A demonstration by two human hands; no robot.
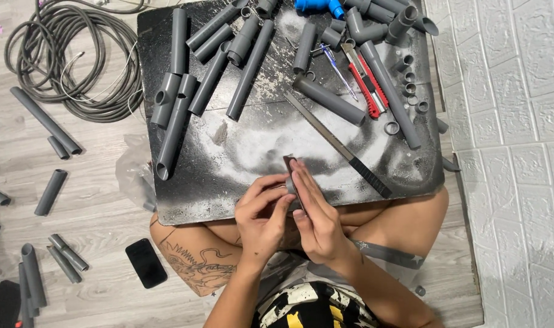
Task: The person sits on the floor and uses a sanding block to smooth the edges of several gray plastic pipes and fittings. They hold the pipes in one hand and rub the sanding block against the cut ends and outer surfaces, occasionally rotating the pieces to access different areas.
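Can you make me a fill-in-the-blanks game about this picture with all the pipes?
1. The left hand and right hand meet over a dusty ____ board.
2. The box cutter on the board is ____.
3. The dark phone lies on the ____, beside the person's knee.
4. The coiled hose is ____ in colour.

Missing words: black; red; floor; grey

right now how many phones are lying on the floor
2. One black phone lies on the floor beside the tattooed knee; another dark phone sits at the bottom left corner, partly cut off. Others may be out of view.
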